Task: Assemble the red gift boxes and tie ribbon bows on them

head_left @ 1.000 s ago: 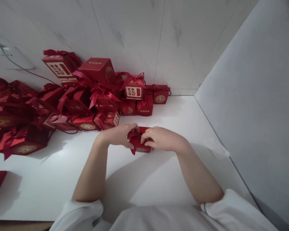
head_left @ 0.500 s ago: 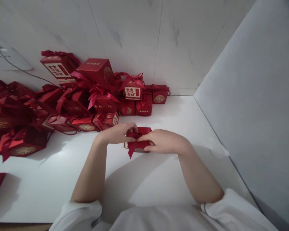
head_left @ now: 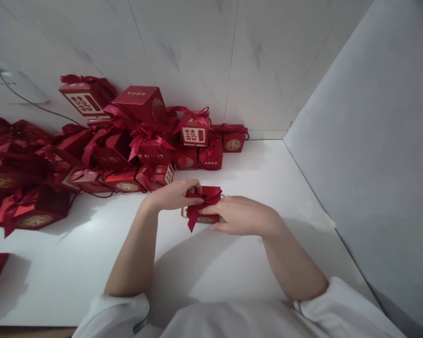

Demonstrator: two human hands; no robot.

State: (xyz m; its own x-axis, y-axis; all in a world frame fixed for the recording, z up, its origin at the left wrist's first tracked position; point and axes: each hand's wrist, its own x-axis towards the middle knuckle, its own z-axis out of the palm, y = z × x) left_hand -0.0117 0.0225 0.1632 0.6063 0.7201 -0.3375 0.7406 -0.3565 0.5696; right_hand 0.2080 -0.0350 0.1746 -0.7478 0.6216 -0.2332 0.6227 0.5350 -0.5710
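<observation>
1. Bracketing the small red box (head_left: 205,219): your left hand (head_left: 173,194) sits at its left, your right hand (head_left: 240,215) at its right. Both reach it, neither clearly nearer.
2. Box rests on the white tabletop (head_left: 264,183), straight ahead of your body.
3. Left grip: narrow, red ribbon (head_left: 193,215) between your fingers, over the box's far-left part.
4. Right grip: index finger stretched across the box, another digit lower by its near-right corner, some gap between. Can't tell if ribbon is pinched under the tips.
5. Key relation: ribbon crosses the box's top between both sets of fingertips; its loose tail (head_left: 191,226) hangs off the box's near-left side, running lengthwise toward you. Right index tip lies just right of that tail. Box's own long axis: can't tell, too covered.
6. Around: pile of red gift boxes (head_left: 137,103) beyond and left of the box, apart; marbled wall (head_left: 193,51) behind it.
</observation>
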